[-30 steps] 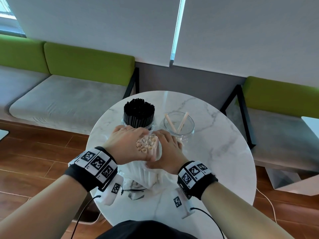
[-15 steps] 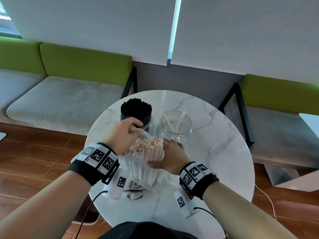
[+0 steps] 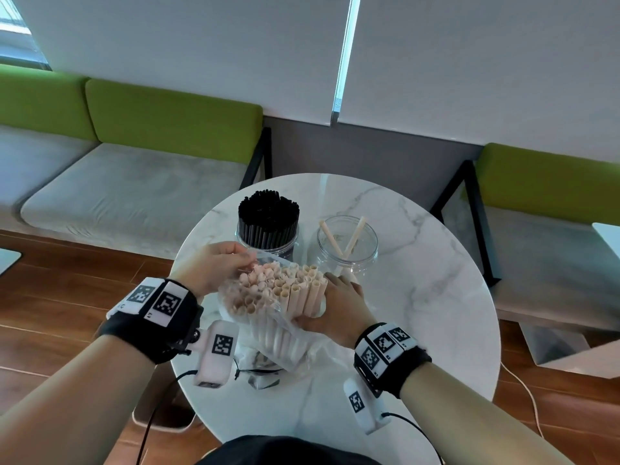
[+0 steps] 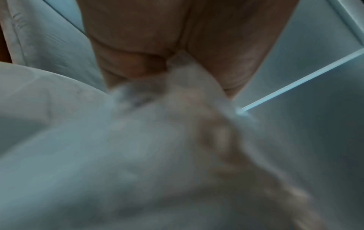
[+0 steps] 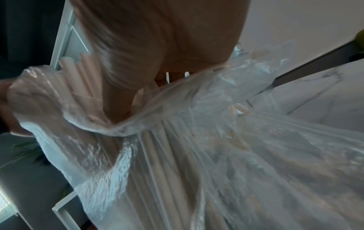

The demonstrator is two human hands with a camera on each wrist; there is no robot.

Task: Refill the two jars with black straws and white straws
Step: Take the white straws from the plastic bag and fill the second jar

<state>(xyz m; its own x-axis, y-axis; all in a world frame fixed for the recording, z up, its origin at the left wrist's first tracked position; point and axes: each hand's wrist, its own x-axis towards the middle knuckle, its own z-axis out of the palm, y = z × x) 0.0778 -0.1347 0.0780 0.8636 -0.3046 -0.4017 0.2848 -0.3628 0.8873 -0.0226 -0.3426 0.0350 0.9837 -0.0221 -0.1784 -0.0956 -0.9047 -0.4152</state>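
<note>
Your left hand [image 3: 214,266] pinches the rim of the clear bag [image 3: 235,297], and your right hand [image 3: 339,303] grips the white straws [image 3: 285,290] standing bunched in it on the bench [image 3: 436,297]. Behind them the left jar [image 3: 268,243] is packed with black straws [image 3: 268,213]; the right jar [image 3: 347,250] holds two white ones.

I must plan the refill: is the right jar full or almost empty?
Almost empty: the right jar holds only two white straws, leaning crossed inside it.
</note>
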